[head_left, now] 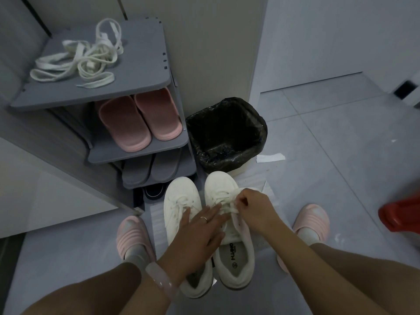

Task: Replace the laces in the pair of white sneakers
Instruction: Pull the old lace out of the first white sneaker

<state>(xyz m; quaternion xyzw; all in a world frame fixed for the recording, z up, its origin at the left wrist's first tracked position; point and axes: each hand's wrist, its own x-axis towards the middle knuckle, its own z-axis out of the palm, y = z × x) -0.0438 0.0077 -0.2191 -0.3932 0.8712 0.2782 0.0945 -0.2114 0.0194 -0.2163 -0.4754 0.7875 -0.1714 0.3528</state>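
Two white sneakers stand side by side on the grey tiled floor (341, 155) just below the middle of the view, toes toward 12 o'clock: the left sneaker (181, 201) and the right sneaker (223, 189), their sides touching or nearly so. The left hand (200, 233) lies flat with straight, spread fingers across both shoes, its fingertips on the lacing of the right one. The right hand (252, 205) is curled, pinching the lace (231, 206) of the right sneaker between thumb and fingers. At 12 o'clock from the toes a bin lined with a black bag (227, 133) stands close, leaving only a narrow strip of floor between. At 10 o'clock the grey shoe rack (145, 53) comes right up to the left sneaker's toe; its shelf edges step forward toward the shoes. Open floor spreads from 1 to 3 o'clock, with one scrap of white paper (270, 158) near the bin and a red object (400, 214) cut off by the frame edge at 3 o'clock. On the rack's top shelf lies one tangle of loose white laces (84, 57); how many laces are in it I cannot tell. Below sit two pink slippers (138, 119), then two grey slippers (150, 169). Two more pink slippers are on the person's feet, one at 8 o'clock (131, 233), one at 4 o'clock (311, 219).
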